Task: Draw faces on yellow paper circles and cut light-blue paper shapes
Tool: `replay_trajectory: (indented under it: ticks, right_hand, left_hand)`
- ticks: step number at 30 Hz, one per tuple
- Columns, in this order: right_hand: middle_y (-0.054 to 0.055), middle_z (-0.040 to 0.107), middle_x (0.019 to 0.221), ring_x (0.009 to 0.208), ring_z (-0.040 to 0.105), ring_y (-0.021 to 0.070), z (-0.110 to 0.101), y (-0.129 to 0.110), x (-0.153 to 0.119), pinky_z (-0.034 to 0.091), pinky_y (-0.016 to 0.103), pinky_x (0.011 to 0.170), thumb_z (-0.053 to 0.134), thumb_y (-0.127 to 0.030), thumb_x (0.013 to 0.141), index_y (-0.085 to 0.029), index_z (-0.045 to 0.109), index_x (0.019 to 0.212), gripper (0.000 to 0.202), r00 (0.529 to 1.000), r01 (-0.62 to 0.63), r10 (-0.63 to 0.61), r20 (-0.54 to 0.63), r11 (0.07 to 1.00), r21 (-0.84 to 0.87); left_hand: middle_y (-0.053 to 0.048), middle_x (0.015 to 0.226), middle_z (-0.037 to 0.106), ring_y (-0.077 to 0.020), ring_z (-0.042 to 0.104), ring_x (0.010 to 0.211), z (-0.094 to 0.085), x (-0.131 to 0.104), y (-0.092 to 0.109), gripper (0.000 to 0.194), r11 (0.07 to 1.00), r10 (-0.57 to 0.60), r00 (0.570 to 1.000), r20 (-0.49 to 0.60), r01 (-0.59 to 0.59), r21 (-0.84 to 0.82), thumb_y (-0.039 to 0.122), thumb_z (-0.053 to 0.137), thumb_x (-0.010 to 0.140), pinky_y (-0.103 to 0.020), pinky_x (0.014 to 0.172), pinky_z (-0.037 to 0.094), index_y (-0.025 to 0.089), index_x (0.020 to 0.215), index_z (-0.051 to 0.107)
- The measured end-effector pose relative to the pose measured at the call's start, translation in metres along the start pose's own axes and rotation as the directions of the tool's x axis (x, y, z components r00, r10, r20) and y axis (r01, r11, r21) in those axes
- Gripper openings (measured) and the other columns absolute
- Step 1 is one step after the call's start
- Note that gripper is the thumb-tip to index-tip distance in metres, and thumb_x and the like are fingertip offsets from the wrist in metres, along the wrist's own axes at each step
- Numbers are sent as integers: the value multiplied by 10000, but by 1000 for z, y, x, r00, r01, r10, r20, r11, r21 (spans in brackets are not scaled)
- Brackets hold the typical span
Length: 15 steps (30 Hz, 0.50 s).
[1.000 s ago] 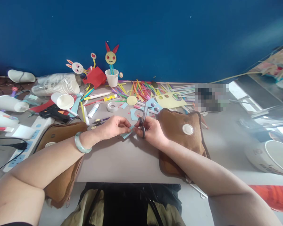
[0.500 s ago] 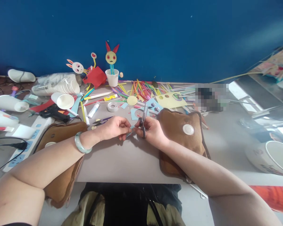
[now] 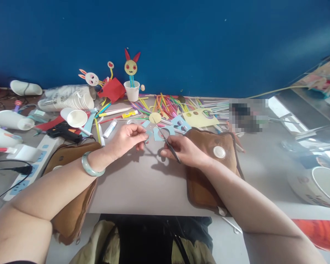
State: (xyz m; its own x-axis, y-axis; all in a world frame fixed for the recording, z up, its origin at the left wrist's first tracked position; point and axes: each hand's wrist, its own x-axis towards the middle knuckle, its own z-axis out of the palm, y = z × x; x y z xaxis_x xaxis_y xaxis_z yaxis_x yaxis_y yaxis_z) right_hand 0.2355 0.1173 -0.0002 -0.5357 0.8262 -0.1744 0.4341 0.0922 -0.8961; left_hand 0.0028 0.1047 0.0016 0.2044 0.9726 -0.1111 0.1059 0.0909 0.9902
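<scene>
Between the thumb and fingers of my left hand (image 3: 126, 141) is a small piece of light blue paper (image 3: 146, 139), mostly covered by the fingertips. My right hand (image 3: 187, 151) grips a pair of dark-handled scissors (image 3: 171, 146), whose blades point up and to the left. The two hands are a short way apart above the grey table (image 3: 140, 194). Just beyond the scissors lies a light blue paper sheet (image 3: 158, 134) with a piece cut out of it. A pale yellow paper disc (image 3: 155, 117) sits farther back, near the blade tips.
Brown plush pouches (image 3: 202, 183) lie beside both forearms. At the back stand a paper cup with a rabbit face (image 3: 131, 91) and a pile of coloured pipe cleaners (image 3: 167, 106). On the left are stacked cups (image 3: 68, 102), a glue gun (image 3: 64, 132) and a power strip (image 3: 37, 165).
My hands have moved apart, the left slightly up and left with the blue paper, the right a little to the right. The scissors have turned from upright to slanting up-left.
</scene>
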Motion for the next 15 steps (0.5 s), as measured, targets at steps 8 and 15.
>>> replay_trajectory:
  ticks: [8, 15]
  right_hand:
    - [-50, 456, 571, 557, 383, 98, -7, -3, -2, 259, 258, 512, 711, -644, 696, -191, 489, 617, 511, 995, -35, 55, 80, 974, -223]
    - [-62, 416, 558, 558, 360, 92, -5, -1, -1, 244, 253, 503, 733, -656, 656, -195, 453, 602, 542, 992, -49, 73, 106, 975, -216]
  left_hand:
    - [27, 527, 629, -78, 560, 440, -1, 0, -1, 248, 999, 35, 999, -8, -35, -16, 384, 748, 777, -190, 460, 457, 152, 768, 661]
    - [31, 553, 630, -69, 568, 452, 0, -2, 0, 238, 999, 39, 999, 13, -38, -15, 379, 723, 804, -180, 463, 454, 153, 763, 660]
